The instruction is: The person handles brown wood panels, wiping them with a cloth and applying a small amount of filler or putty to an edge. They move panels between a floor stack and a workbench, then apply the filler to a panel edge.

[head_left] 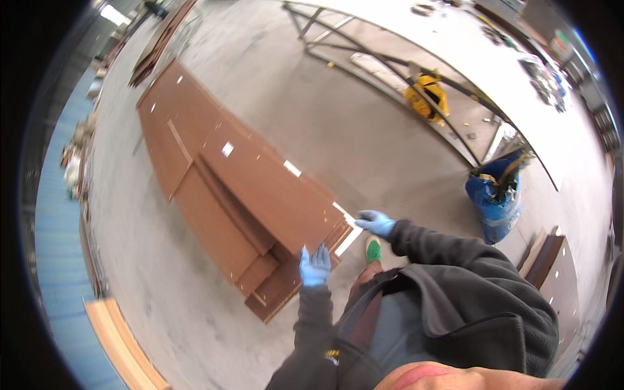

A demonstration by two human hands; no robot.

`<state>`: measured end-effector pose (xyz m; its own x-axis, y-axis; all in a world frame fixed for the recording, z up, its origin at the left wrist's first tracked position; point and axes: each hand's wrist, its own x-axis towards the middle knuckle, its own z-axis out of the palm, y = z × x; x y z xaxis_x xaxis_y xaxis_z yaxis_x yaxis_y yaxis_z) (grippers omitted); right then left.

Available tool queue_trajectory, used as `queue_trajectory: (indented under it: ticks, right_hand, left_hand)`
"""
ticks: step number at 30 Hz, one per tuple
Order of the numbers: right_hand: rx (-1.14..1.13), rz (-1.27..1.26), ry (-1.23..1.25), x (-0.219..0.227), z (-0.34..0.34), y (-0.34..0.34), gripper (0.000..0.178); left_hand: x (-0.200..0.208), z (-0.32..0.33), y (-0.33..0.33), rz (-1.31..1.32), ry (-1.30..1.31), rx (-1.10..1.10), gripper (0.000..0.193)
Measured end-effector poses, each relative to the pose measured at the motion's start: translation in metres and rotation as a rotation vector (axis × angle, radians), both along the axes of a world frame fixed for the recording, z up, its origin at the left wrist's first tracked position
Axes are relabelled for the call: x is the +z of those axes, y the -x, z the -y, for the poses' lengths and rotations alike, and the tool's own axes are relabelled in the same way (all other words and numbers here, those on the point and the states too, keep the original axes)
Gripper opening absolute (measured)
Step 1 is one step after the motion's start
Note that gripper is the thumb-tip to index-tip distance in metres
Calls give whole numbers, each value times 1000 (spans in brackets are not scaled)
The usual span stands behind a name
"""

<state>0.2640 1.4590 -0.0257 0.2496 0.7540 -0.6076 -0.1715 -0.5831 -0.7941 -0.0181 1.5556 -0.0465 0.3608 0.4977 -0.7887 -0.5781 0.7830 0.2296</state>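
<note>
A stack of long brown panels (260,185), some marked with small white labels, lies at an angle in front of me, its boards unevenly overlapped. In a pale blue glove, my left hand (315,266) is open at the near end of the stack, thumb and fingers apart. My right hand (377,223), gloved alike, reaches leftward with fingers stretched out beside the near right corner, close to a white strip (349,240) along the panel ends. Whether either hand touches a board is unclear. Neither hand visibly holds anything.
A white-topped table (455,49) on a metal frame stands at the far right, with a yellow bag (427,96) beneath it. A blue sack (497,201) sits by its near end. More boards (559,279) stand at right; light wooden pieces (120,341) lie at lower left.
</note>
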Motion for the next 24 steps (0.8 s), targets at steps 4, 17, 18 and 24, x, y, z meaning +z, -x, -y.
queue_trajectory:
  ticks: [4, 17, 18, 24]
  right_hand:
    - [-560, -707, -80, 14, -79, 49, 45]
    - [-428, -923, -112, 37, -97, 39, 23]
    - [-397, -890, -132, 43, -97, 38, 23]
    - [-395, -762, -243, 79, -101, 10, 15]
  left_hand:
    - [26, -4, -11, -7, 60, -36, 50]
    - [69, -96, 35, 139, -320, -236, 79]
    - [68, -110, 33, 178, -381, -260, 80]
    - [73, -178, -36, -28, -385, -296, 70]
